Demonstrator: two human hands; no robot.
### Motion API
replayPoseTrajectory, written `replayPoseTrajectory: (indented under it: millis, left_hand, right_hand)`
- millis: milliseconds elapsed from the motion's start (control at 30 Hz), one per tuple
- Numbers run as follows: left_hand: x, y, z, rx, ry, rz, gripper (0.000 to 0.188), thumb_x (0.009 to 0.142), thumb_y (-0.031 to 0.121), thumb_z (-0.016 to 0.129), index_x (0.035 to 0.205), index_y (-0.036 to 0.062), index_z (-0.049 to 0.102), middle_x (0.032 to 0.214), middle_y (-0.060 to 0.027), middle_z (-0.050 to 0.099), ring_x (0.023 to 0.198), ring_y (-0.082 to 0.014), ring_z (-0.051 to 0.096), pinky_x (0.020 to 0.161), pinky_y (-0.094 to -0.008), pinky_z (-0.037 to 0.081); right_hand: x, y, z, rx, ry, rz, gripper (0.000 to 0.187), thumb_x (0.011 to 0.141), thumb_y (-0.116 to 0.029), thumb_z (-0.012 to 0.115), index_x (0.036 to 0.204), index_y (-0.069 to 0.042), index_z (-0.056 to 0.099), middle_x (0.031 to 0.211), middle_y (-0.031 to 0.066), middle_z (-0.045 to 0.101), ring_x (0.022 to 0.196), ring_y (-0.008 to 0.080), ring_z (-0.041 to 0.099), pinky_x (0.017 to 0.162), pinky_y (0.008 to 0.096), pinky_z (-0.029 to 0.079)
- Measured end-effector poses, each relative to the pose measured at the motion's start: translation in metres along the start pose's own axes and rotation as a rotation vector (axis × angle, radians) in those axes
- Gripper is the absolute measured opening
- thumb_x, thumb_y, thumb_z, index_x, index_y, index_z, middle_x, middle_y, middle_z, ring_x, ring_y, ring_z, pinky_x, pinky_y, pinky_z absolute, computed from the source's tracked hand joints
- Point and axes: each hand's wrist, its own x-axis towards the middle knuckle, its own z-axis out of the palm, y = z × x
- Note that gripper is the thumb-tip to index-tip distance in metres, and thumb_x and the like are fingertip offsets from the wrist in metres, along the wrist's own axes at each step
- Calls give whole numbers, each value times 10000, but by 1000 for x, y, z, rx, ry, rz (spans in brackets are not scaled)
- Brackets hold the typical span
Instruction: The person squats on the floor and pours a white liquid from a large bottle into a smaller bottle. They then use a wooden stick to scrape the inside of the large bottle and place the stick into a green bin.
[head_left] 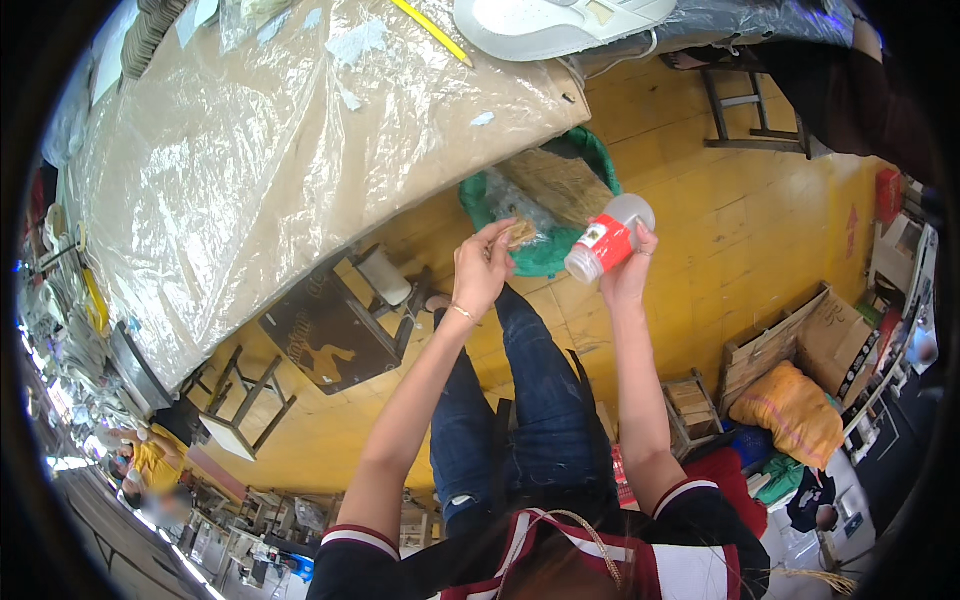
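My right hand (630, 272) is closed around a translucent plastic bottle (612, 236) with a red label. The bottle is tilted, its narrower whitish end pointing down and left. To its left, my left hand (480, 270) pinches a small tan, crumpled-looking piece (521, 233) between thumb and fingers; its exact kind I cannot make out. The piece and the bottle are apart. Beneath and beyond both hands stands a green-lined bin (540, 262) holding clear plastic and a brown sheet (562, 184) that looks like cardboard.
A table (250, 170) under clear plastic spans the upper left, bearing a yellow pencil (432, 32) and a white shoe (560, 22). Stools (245, 405) stand on the yellow floor. At right are an orange sack (790, 415) and a cardboard box (835, 335). Another person (157, 458) is at far left.
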Motion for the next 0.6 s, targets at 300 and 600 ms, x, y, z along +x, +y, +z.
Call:
replayPoseTrajectory:
  millis: [300, 600]
  left_hand:
    - [-25, 20, 3, -453, -258, -55, 292, 973, 67, 462, 1233, -32, 552, 843, -64, 631, 622, -86, 594, 581, -241, 548]
    - [-25, 5, 0, -453, -333, -57, 302, 958, 88, 496, 1224, -37, 567, 765, -64, 632, 548, -74, 577, 516, -235, 497]
  right_hand:
    - [-21, -12, 24, 393, -385, 510, 654, 824, -594, 480, 1111, -8, 523, 1216, 273, 535, 666, 267, 608, 523, 344, 498]
    - [-36, 18, 33, 311, -262, 398, 659, 798, -576, 516, 1108, 5, 492, 985, 246, 610, 604, 293, 610, 523, 367, 534]
